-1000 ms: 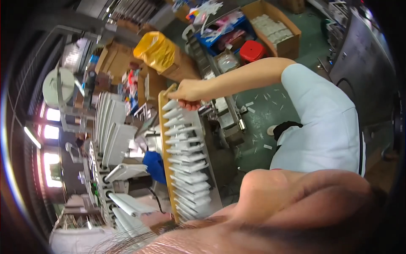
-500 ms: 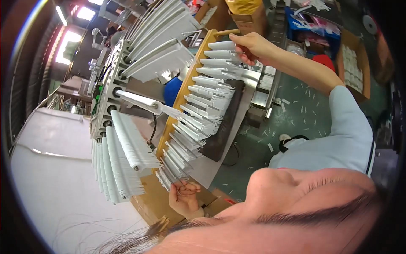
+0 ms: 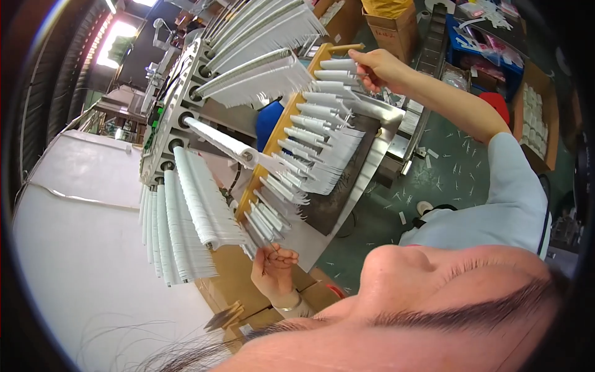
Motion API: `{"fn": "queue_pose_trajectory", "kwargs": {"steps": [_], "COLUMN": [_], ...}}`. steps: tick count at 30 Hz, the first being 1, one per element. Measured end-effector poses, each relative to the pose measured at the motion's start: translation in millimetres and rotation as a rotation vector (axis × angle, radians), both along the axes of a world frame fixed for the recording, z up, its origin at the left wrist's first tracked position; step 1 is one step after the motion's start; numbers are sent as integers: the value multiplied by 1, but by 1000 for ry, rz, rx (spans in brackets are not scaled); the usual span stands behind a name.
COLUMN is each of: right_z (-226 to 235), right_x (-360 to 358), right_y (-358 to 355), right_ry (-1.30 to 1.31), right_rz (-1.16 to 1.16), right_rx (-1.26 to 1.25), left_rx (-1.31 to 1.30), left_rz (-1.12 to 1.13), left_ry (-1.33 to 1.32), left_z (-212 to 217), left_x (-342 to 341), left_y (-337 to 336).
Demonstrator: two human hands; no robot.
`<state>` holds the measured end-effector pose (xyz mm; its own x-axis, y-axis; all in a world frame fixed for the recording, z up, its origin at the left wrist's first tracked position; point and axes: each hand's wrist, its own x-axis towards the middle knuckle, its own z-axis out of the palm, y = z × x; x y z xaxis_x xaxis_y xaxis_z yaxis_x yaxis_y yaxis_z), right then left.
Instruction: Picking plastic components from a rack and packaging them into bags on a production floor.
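One left hand (image 3: 274,273) nearest us, fingers curled in at the lower end of the yellow wooden bar (image 3: 290,115); we can't tell if they grasp a strip or only brush it. Right hand (image 3: 381,67) at the upper end: thumb at or just beside the wooden peg (image 3: 344,48), fingers bent near the top strip; we can't confirm a firm grip.

We find the bar between both hands, slanting over a dark board (image 3: 328,214), its row of white strips (image 3: 334,164) sticking out sideways. Hands at both ends likely steady its length; spacing probably stops the strips tangling. Just beyond, we see the machine (image 3: 162,149) with fringed rolls (image 3: 207,198) on separate spindles, presumably for clearance. Farther off: blue crate (image 3: 455,59), yellow bag (image 3: 387,7) lining a carton (image 3: 390,32), likely for scraps.
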<state>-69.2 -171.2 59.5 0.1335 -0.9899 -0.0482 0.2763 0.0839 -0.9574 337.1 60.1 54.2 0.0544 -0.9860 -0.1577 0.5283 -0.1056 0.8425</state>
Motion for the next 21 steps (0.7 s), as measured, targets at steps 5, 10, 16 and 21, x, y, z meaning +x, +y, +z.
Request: {"fn": "queue_pose_trajectory", "kwargs": {"steps": [5,10,16,21], "right_z": [-4,-7,15,23], "right_x": [3,-9,-1,-9], "right_y": [5,-4,13,24], "right_ry": [0,-56,13,30], "right_rz": [-34,-26,-43,-58], "right_rx": [38,7,-92,-60], "left_rx": [75,0,-96,-55], "left_rz": [-135,-68,42,17], "left_ry": [246,144,230,115], "left_z": [12,31,24,30], "left_x": [-5,-30,-23,-20], "left_y": [-2,-16,4,8]}}
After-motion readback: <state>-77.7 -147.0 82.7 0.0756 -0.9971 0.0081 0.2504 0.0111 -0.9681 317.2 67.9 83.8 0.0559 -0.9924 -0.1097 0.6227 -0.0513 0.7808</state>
